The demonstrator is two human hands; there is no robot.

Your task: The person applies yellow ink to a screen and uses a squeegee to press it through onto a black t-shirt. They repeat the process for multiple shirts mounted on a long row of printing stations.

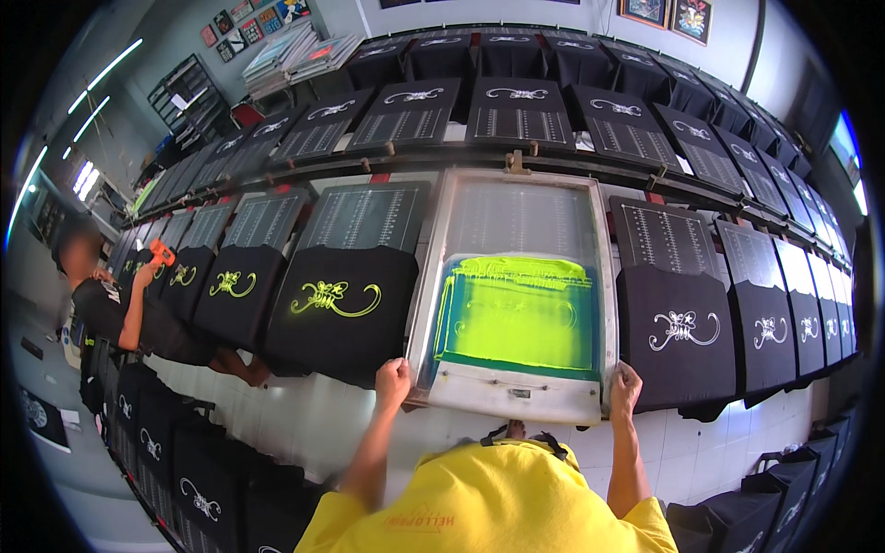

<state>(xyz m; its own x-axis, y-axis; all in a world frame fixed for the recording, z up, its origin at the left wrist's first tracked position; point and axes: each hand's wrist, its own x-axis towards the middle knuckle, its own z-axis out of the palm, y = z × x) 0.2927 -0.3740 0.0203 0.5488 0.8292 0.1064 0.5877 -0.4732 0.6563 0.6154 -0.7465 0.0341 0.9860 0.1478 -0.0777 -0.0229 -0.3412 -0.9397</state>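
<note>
Two sides of a rectangular frame [604,276] sit clamped in left fingers [397,372] and right fingers [627,376] (thick yellow-green ink [516,318] on mesh [521,221]).

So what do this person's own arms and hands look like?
The left hand and right hand are ungloved, the forearms bare. Short, loose yellow sleeves belong to a yellow T-shirt with small reddish print.
</note>
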